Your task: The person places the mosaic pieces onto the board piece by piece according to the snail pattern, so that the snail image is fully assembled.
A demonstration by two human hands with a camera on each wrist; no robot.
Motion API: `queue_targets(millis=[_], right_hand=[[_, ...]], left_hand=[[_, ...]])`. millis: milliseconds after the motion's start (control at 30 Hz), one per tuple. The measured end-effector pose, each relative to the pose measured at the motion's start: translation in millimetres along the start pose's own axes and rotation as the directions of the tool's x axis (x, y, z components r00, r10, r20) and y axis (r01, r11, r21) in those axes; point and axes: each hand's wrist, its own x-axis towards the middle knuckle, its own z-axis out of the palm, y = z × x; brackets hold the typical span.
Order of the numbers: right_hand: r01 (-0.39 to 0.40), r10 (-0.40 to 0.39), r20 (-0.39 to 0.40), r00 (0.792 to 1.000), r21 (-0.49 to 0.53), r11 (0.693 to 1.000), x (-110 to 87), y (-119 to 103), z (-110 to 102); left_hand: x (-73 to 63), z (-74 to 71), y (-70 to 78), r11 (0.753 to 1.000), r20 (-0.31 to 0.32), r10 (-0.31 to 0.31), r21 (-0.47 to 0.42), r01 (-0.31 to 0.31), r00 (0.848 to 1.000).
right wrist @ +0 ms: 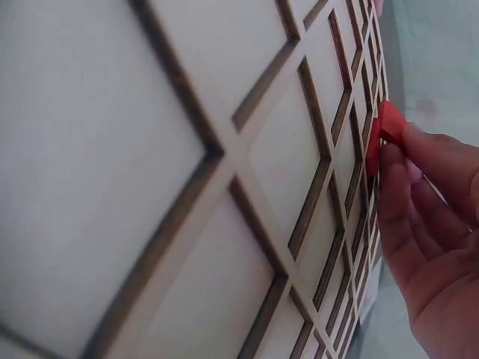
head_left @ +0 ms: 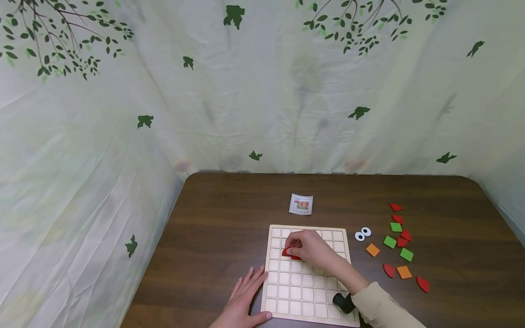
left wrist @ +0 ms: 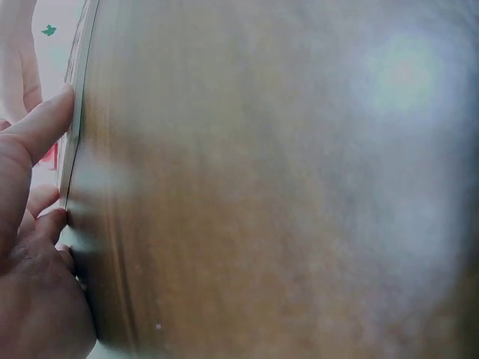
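Observation:
A pale wooden board (head_left: 301, 291) with a raised grid of square cells lies on the table. My right hand (head_left: 309, 248) is over its upper part, pinching a small red tile (right wrist: 391, 121) between thumb and fingertips. Just beside that tile, another red tile (head_left: 295, 258) sits in the grid, partly covered by the hand. My left hand (head_left: 246, 298) lies spread along the board's left edge, thumb at the near corner and fingertips at the side. In the left wrist view its thumb (left wrist: 49, 123) presses against the board's rim.
Right of the board lie two googly-eye discs (head_left: 362, 234), orange squares (head_left: 373, 250), several green squares (head_left: 407, 254) and several red quarter-round tiles (head_left: 423, 284). A small picture card (head_left: 301, 204) lies beyond the board. The black wrist camera (head_left: 343, 302) overhangs the board's near right corner.

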Motion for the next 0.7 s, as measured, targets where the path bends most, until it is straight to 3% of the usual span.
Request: queue_targets(millis=[333, 700], right_hand=[[0.043, -0.041, 0.026, 0.999, -0.062, 0.997, 3.1, -5.2, 3.5], [0.027, -0.024, 0.041, 0.999, -0.067, 0.997, -0.9, -2.6, -0.3]], left_hand=[[-1.2, 1.8, -2.1, 0.999, -0.023, 0.028, 0.020, -0.028, 0.999], [-0.7, 0.2, 0.9, 1.000, -0.004, -0.008, -0.017, 0.008, 1.000]])
